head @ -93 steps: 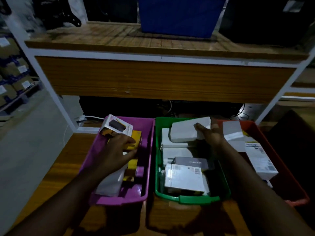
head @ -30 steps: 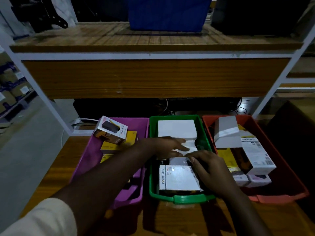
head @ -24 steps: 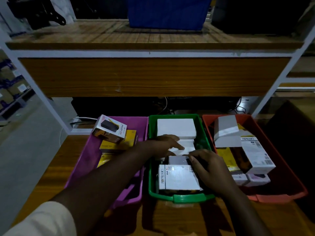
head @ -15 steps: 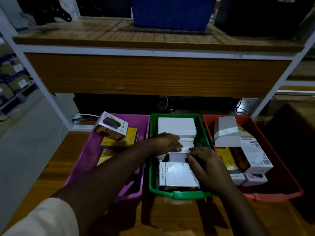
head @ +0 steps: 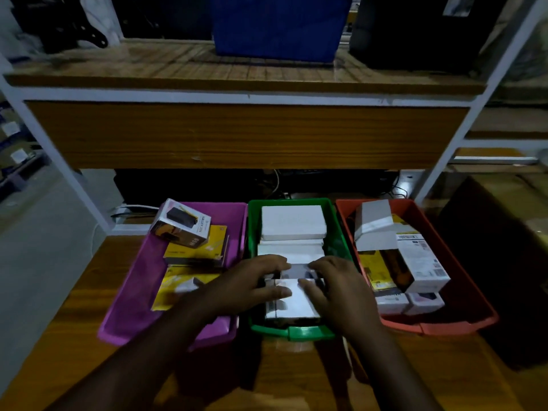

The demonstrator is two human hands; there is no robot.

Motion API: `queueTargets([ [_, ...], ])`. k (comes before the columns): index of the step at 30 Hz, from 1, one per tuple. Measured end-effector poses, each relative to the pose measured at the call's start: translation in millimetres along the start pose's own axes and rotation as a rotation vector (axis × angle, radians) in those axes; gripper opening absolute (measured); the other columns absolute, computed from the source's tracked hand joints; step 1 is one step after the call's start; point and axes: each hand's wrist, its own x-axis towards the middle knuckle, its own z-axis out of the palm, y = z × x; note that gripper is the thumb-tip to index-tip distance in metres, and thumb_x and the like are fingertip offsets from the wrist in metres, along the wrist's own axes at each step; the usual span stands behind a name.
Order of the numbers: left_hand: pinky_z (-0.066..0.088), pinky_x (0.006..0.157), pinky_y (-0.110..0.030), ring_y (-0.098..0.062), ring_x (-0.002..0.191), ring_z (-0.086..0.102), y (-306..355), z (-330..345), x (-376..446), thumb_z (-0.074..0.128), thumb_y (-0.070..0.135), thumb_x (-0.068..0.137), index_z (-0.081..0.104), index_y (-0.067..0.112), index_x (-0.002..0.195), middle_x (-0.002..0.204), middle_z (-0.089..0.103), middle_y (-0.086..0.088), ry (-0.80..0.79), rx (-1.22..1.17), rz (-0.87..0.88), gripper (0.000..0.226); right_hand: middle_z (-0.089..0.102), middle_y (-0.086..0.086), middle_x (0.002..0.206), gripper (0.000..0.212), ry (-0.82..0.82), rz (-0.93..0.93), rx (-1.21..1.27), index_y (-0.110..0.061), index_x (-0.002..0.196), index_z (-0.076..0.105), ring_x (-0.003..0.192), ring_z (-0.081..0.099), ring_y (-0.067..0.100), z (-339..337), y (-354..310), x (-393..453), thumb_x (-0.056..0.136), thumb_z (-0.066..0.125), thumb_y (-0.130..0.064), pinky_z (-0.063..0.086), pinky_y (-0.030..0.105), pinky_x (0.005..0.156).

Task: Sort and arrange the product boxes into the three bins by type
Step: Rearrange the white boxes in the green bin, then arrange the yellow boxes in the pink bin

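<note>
Inside the green bin point(head: 341, 247), left hand point(head: 252, 287) and right hand point(head: 338, 289) are pressing spread-fingered on a white box point(head: 292, 301) — probably light, stiff cardboard, best gripped by its side edges.

The light is dim. A wooden worktop point(head: 296, 378) sits under a white metal rack whose upper wooden shelf point(head: 207, 66) carries a blue crate point(head: 275, 28) and dark items. Cables point(head: 277, 182) hang in the shadow behind. Grey floor point(head: 38, 250) lies left, with blurred cartons point(head: 14, 152) on low racking beyond.
</note>
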Motion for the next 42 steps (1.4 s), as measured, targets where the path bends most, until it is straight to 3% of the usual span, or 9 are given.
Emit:
queueTargets([
  [6, 0.045, 0.108, -0.031, -0.003, 0.13, 0.05, -9.9, -12.7, -8.7, 0.062, 0.05, 0.095, 0.057, 0.03, 0.138, 0.143, 0.057, 0.009, 0.126, 0.066, -0.037, 0.048, 0.074, -0.005, 0.112, 0.035, -0.179, -0.098, -0.015, -0.026, 0.113, 0.076, 0.1, 0.068, 0.02, -19.3, 9.1, 23.6, 0.084, 0.068, -0.007, 0.052, 0.028, 0.07],
  [10, 0.048, 0.105, -0.035, -0.003, 0.126, 0.052, -11.1, -10.2, -17.3, 0.058, 0.056, 0.094, 0.059, 0.032, 0.134, 0.14, 0.057, 0.01, 0.154, 0.054, -0.083, 0.046, 0.07, -0.006, 0.113, 0.043, -0.579, -0.035, 0.002, -0.038, 0.122, 0.068, 0.091, 0.065, 0.019, -40.8, 18.2, 55.7, 0.091, 0.068, -0.008, 0.038, 0.015, 0.056],
  [15, 0.044, 0.098, -0.024, -0.003, 0.122, 0.05, -2.3, 4.7, -24.2, 0.072, 0.067, 0.077, 0.053, 0.037, 0.14, 0.139, 0.051, 0.016, 0.042, 0.046, -0.101, 0.073, 0.055, -0.01, 0.089, 0.05, -0.725, -0.012, -0.036, -0.044, 0.123, 0.053, 0.076, 0.058, 0.017, -50.5, 14.9, 66.8, 0.091, 0.067, -0.009, 0.046, 0.027, 0.057],
  [21, 0.051, 0.099, -0.029, -0.004, 0.116, 0.055, -7.7, 8.3, -24.6, 0.079, 0.058, 0.074, 0.053, 0.04, 0.14, 0.13, 0.054, 0.013, 0.006, 0.021, -0.117, 0.072, 0.064, 0.007, 0.11, 0.045, -0.529, -0.113, -0.136, -0.021, 0.13, 0.046, 0.087, 0.055, 0.026, -37.8, 8.6, 52.2, 0.09, 0.061, -0.009, 0.037, 0.033, 0.066],
  [25, 0.048, 0.095, -0.02, -0.002, 0.116, 0.055, -3.3, 9.3, -24.2, 0.079, 0.051, 0.079, 0.055, 0.036, 0.137, 0.129, 0.053, 0.015, 0.029, -0.013, -0.11, 0.065, 0.067, -0.001, 0.118, 0.047, -0.432, -0.117, -0.036, -0.028, 0.13, 0.056, 0.103, 0.066, 0.026, -45.8, 14.6, 58.2, 0.088, 0.072, -0.019, 0.052, 0.035, 0.075],
  [28, 0.054, 0.095, -0.032, -0.005, 0.113, 0.057, -0.9, 14.1, -25.2, 0.081, 0.048, 0.078, 0.054, 0.033, 0.13, 0.126, 0.055, 0.012, 0.085, -0.072, -0.123, 0.06, 0.063, -0.004, 0.135, 0.054, -0.352, -0.132, 0.125, -0.027, 0.138, 0.058, 0.119, 0.062, 0.018, -66.6, 9.4, 65.8, 0.088, 0.078, -0.019, 0.055, 0.039, 0.093],
  [32, 0.055, 0.09, -0.036, -0.01, 0.109, 0.056, 6.6, 7.7, -25.0, 0.088, 0.048, 0.068, 0.046, 0.033, 0.116, 0.119, 0.055, 0.009, 0.424, -0.27, -0.184, 0.065, 0.059, -0.007, 0.139, 0.057, -0.156, -0.222, 0.245, -0.028, 0.143, 0.055, 0.125, 0.054, 0.01, -100.0, -13.8, 72.7, 0.09, 0.076, -0.026, 0.047, 0.03, 0.096],
  [36, 0.058, 0.085, -0.032, -0.016, 0.109, 0.065, 4.9, -25.8, -27.5, 0.091, 0.044, 0.062, 0.045, 0.029, 0.13, 0.126, 0.059, 0.004, 0.67, -0.572, -0.097, 0.083, 0.058, -0.012, 0.14, 0.056, -0.178, -0.279, 0.388, -0.038, 0.14, 0.052, 0.128, 0.053, 0.006, -99.8, -56.6, 82.4, 0.09, 0.076, -0.03, 0.05, 0.031, 0.099],
  [42, 0.06, 0.076, -0.031, -0.019, 0.095, 0.072, -26.8, -68.8, -72.3, 0.076, 0.023, 0.087, 0.061, 0.028, 0.113, 0.104, 0.073, -0.001, 0.73, -0.608, -0.165, 0.031, 0.061, -0.001, 0.129, 0.049, -0.146, -0.292, 0.628, -0.02, 0.13, 0.059, 0.119, 0.057, 0.006, -28.6, -117.4, 98.4, 0.087, 0.081, -0.026, 0.047, 0.023, 0.097],
])
